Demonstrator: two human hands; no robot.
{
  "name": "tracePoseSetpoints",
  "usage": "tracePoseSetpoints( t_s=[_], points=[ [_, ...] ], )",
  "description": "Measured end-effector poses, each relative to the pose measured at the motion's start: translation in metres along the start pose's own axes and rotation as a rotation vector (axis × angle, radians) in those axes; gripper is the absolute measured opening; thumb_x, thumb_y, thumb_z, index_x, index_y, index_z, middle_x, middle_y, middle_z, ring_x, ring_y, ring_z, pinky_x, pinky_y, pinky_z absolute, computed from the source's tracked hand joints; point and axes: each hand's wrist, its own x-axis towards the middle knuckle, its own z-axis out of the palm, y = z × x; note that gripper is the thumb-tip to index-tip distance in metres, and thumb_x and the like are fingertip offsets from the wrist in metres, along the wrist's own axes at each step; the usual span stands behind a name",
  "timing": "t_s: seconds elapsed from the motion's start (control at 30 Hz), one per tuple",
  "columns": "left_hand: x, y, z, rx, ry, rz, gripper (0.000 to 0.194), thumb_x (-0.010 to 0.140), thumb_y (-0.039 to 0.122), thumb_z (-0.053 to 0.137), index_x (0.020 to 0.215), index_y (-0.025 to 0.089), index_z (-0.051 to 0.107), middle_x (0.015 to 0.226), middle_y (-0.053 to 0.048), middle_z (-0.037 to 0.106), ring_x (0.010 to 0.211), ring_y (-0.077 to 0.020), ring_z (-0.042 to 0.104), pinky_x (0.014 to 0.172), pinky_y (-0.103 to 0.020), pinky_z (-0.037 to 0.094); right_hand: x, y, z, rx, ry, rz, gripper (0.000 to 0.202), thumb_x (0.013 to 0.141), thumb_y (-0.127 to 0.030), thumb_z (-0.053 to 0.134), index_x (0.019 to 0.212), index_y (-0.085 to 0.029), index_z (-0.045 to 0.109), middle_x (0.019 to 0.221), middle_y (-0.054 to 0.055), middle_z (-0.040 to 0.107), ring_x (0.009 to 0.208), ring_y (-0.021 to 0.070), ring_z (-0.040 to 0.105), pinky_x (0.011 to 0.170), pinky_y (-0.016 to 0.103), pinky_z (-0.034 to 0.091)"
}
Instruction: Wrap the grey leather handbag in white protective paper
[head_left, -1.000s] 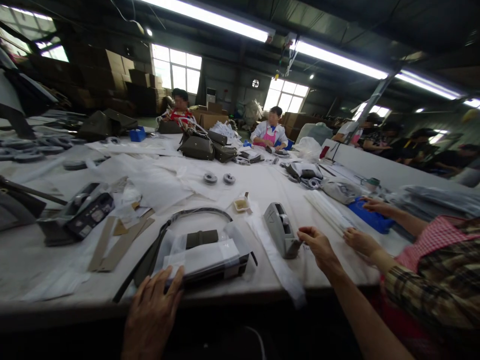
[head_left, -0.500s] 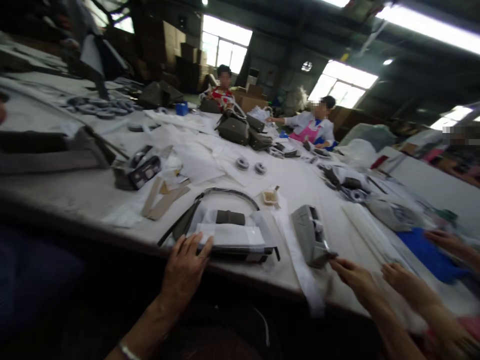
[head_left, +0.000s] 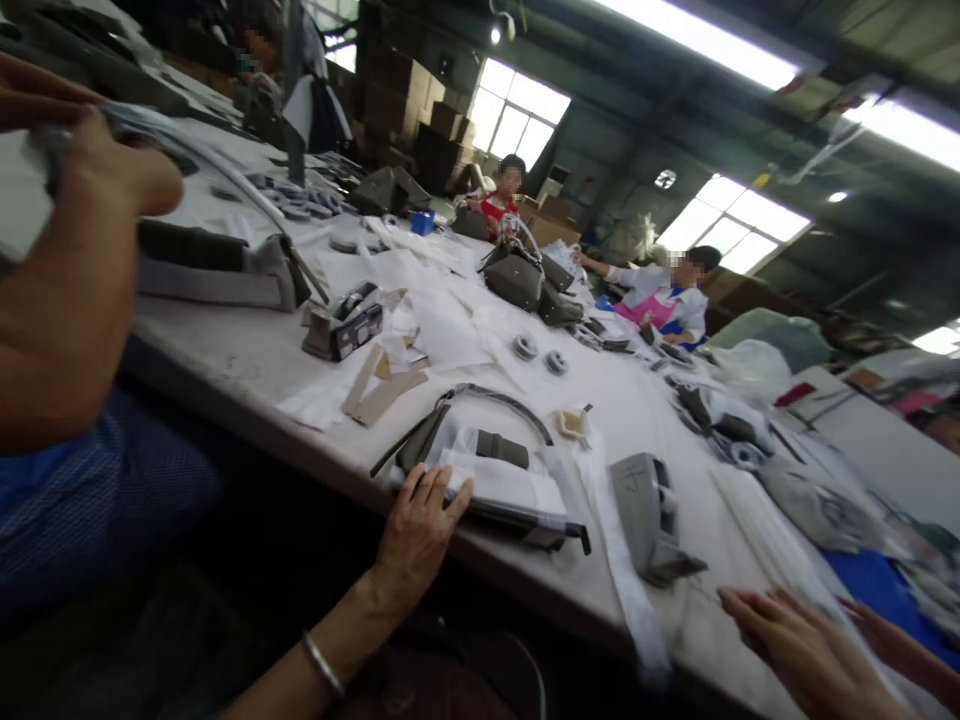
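Note:
My left hand [head_left: 424,525] rests on the near edge of a dark olive bag [head_left: 491,515], its fingers spread over white wrapping. The bag lies on its side with its curved handle toward the table's middle. At the lower right my right hand [head_left: 784,630] has its fingers stretched out and seems to hold nothing; it is partly blurred. To its left, apart from the fingers, stands a grey-green bag piece [head_left: 637,500] with a pointed tab. A long white strip [head_left: 622,580] runs between the two bags and hangs over the table edge.
Another person's hands and arm [head_left: 97,190] reach in at left. A co-worker's hand [head_left: 900,640] is beside my right hand. Farther back lie tape rolls [head_left: 525,346], a small tray [head_left: 573,425], cardboard strips [head_left: 375,385] and more bags [head_left: 514,275]. Two people sit across the table.
The view has swung left, bringing another person's arm in at left. My right hand has let go of the grey-green piece's tab and moved away from it. My left hand stays on the olive bag.

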Motion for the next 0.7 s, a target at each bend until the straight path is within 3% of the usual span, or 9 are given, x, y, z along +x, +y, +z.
tracePoseSetpoints(
  t_s=[0.07,0.17,0.23,0.43,0.57,0.7],
  points=[
    [0.002,-0.002,-0.001,0.001,-0.015,0.009,0.045,0.091,0.010,0.049,0.132,0.027,0.057,0.129,-0.011,0.060,0.122,-0.0256,0.055,0.111,-0.046,0.036,-0.004,-0.008,0.001,-0.004,-0.053,0.032,0.033,0.046,-0.056,0.078,0.068,-0.032,0.072,0.062,0.009,0.065,0.061,0.0275,0.063,0.050,0.037,0.048],
    [0.003,-0.002,-0.003,-0.002,-0.047,0.027,0.045,0.091,0.012,0.051,0.133,0.027,0.056,0.129,-0.012,0.060,0.123,-0.0269,0.054,0.111,-0.048,0.036,0.000,-0.043,0.029,0.025,-0.356,-0.011,0.040,0.062,-0.061,0.073,0.073,-0.022,0.070,0.068,0.005,0.064,0.065,0.0209,0.057,0.059,0.032,0.048],
    [0.003,0.000,-0.005,-0.001,-0.068,0.024,0.045,0.091,0.016,0.055,0.134,0.027,0.055,0.129,-0.012,0.059,0.124,-0.0270,0.053,0.112,-0.049,0.035,0.009,-0.084,0.062,0.041,-0.585,-0.118,0.041,0.070,-0.060,0.070,0.071,-0.020,0.068,0.067,0.002,0.060,0.063,0.0162,0.051,0.059,0.028,0.043],
    [0.004,0.004,-0.011,0.068,-0.150,0.002,0.045,0.093,0.024,0.055,0.137,0.029,0.050,0.133,-0.011,0.057,0.127,-0.0259,0.052,0.113,-0.048,0.031,0.029,-0.211,0.170,-0.145,-1.153,-0.543,0.026,0.075,-0.044,0.070,0.073,-0.018,0.067,0.063,-0.004,0.058,0.060,0.0104,0.046,0.056,0.023,0.035],
    [0.005,0.005,-0.016,0.093,-0.170,0.013,0.048,0.093,0.022,0.054,0.140,0.029,0.045,0.137,-0.012,0.055,0.128,-0.0267,0.051,0.114,-0.048,0.030,0.029,-0.262,0.227,-0.440,-1.291,-0.814,0.015,0.071,-0.034,0.071,0.074,-0.020,0.071,0.060,-0.005,0.060,0.056,0.0106,0.050,0.053,0.022,0.034],
    [0.004,0.006,-0.016,0.093,-0.170,0.027,0.046,0.093,0.026,0.054,0.138,0.028,0.047,0.136,-0.014,0.056,0.128,-0.0285,0.052,0.113,-0.049,0.030,0.021,-0.290,0.265,-0.674,-1.311,-1.005,0.007,0.060,-0.021,0.074,0.066,-0.022,0.074,0.057,-0.006,0.064,0.053,0.0118,0.054,0.054,0.023,0.036]
  ],
)
